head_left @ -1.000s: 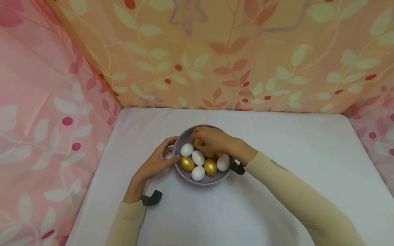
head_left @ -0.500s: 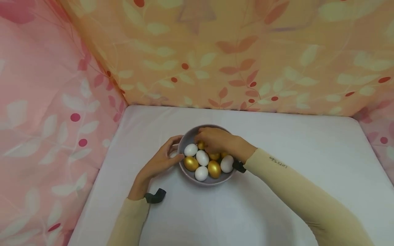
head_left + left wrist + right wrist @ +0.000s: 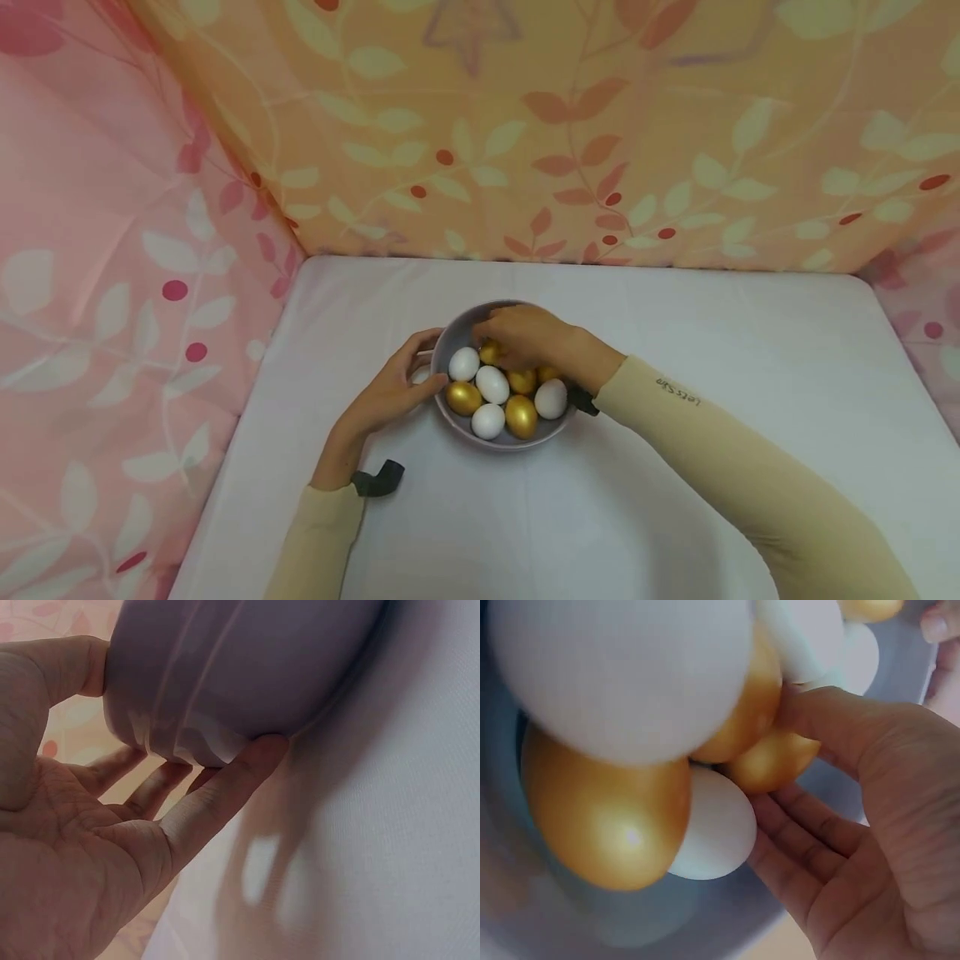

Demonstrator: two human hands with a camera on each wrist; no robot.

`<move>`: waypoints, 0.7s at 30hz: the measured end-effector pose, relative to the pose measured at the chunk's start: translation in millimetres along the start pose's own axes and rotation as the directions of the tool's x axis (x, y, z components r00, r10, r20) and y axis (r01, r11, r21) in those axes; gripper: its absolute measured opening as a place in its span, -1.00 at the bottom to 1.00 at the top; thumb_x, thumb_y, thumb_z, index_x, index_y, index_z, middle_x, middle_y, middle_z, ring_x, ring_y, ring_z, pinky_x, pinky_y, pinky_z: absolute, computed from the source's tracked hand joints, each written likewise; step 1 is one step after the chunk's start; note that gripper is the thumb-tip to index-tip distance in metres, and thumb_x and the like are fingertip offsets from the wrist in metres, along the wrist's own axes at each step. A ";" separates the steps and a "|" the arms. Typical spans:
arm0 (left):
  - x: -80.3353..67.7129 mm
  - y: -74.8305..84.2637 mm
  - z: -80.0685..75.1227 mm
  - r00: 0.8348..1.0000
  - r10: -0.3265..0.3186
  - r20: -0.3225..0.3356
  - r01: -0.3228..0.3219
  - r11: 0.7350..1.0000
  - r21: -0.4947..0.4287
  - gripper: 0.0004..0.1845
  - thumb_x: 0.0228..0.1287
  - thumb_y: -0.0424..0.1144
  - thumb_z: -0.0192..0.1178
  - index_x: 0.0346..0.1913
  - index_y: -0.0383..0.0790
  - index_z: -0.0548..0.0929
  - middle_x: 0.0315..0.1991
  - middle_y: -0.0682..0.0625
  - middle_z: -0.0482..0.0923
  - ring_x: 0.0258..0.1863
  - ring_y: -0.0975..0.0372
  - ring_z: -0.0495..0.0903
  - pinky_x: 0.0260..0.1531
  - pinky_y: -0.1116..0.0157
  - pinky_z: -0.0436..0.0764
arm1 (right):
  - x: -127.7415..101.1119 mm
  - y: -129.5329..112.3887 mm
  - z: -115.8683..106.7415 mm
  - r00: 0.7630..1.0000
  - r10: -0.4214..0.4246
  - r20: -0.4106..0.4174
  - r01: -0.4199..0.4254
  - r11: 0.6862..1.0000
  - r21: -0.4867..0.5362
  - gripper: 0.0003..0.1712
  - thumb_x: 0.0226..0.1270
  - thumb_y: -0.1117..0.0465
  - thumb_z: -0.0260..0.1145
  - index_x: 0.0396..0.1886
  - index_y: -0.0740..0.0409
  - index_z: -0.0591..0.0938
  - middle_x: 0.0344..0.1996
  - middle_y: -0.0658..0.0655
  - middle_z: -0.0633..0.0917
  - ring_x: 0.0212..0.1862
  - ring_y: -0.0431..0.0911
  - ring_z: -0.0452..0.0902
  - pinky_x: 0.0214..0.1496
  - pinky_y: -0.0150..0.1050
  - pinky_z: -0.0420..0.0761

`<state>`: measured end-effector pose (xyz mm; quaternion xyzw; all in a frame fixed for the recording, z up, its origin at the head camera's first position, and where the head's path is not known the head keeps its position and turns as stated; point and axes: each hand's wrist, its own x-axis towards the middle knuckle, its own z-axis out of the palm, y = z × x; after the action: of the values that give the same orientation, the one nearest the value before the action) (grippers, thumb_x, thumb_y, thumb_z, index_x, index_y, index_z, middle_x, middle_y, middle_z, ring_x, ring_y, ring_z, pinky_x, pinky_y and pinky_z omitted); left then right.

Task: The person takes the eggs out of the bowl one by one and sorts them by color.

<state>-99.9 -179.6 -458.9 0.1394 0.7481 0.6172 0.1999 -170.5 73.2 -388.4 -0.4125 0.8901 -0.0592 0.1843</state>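
A lilac bowl (image 3: 456,332) sits on the white table and holds several white and gold eggs. My left hand (image 3: 420,367) holds the bowl's left wall; in the left wrist view the thumb of my left hand (image 3: 112,847) lies on the rim and the fingers lie under the bowl (image 3: 247,667). My right hand (image 3: 517,337) reaches into the far side of the bowl, with its fingers curled over a gold egg (image 3: 490,352). The right wrist view shows my right hand (image 3: 855,825) with its thumb and fingers round that gold egg (image 3: 772,761), a white egg (image 3: 712,825) beside it.
Patterned fabric walls close in the table: pink on the left (image 3: 112,292), orange at the back (image 3: 562,150), pink at the right edge. The white tablecloth (image 3: 712,333) spreads to the right of and in front of the bowl.
Hardly anything differs beyond a small shift of the camera. My right hand stays in the bowl over the gold egg, and my left hand keeps its hold on the bowl.
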 end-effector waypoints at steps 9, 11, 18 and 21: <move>-1.0 -0.5 0.1 1.000 -0.007 -0.006 0.008 1.000 0.005 -0.28 0.50 -0.26 0.31 0.60 0.04 0.25 0.54 -0.13 0.32 0.56 -0.13 0.35 0.21 0.15 0.67 | 1.5 -2.7 -0.2 0.997 0.009 0.081 -0.013 0.999 0.052 -0.61 0.36 0.37 0.40 0.16 0.09 0.73 0.02 0.12 0.72 -0.01 -0.04 0.58 0.25 -0.10 0.60; -1.2 -0.2 0.4 1.000 -0.007 -0.003 0.007 1.000 0.001 -0.28 0.50 -0.26 0.31 0.61 0.05 0.25 0.54 -0.14 0.32 0.56 -0.12 0.35 0.21 0.18 0.67 | 2.2 -2.8 -0.7 0.997 0.011 0.081 -0.014 0.999 0.032 -0.61 0.33 0.35 0.43 0.15 0.08 0.72 0.03 0.11 0.72 0.01 -0.03 0.58 0.25 -0.10 0.60; -1.3 0.3 -1.0 1.000 -0.012 0.005 0.012 1.000 0.006 -0.29 0.52 -0.21 0.30 0.61 0.08 0.25 0.55 -0.12 0.32 0.56 -0.11 0.35 0.24 0.20 0.65 | -2.4 -2.6 -5.0 0.999 -0.007 0.034 0.007 1.000 -0.012 -0.64 0.28 0.26 0.52 0.06 -0.01 0.71 -0.04 0.08 0.69 0.04 -0.01 0.56 0.28 -0.08 0.57; -1.9 -0.3 -1.7 1.000 -0.009 0.008 0.009 1.000 0.003 -0.28 0.52 -0.19 0.31 0.61 0.09 0.25 0.55 -0.11 0.32 0.56 -0.11 0.35 0.24 0.22 0.64 | -5.7 -0.3 -5.8 1.000 -0.030 0.000 0.030 0.999 0.012 -0.65 0.29 0.23 0.52 0.06 -0.01 0.70 -0.05 0.07 0.68 0.03 -0.02 0.56 0.32 -0.07 0.57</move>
<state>-99.0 -182.0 -458.6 0.1388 0.7490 0.6146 0.2052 -169.1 77.1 -381.4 -0.4247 0.8834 -0.0672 0.1861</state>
